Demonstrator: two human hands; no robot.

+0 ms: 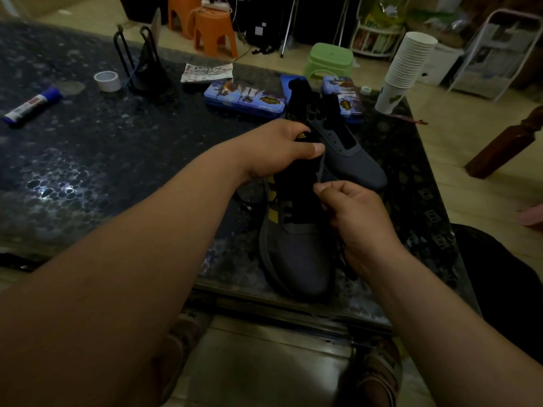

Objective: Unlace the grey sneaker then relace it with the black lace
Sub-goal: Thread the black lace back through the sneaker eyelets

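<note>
The grey sneaker lies under both hands. The right hand pinches its grey lace, which rises from the fingertips. The left hand grips the collar. Unlacing appears underway (lower rows look threaded); next, draw the strand clear of its eyelet.

**Both grips on the grey sneaker at the desk's near edge**

The grey sneaker lies on the dark speckled desk, toe toward the person. The left grip holds its collar, thumb laid across the top. The right grip pinches a grey lace that rises toward that thumb. Just behind lies a second sneaker, its eyelets open holes. Farther back stand blue tins, stacked paper cups and a tape roll.
</note>
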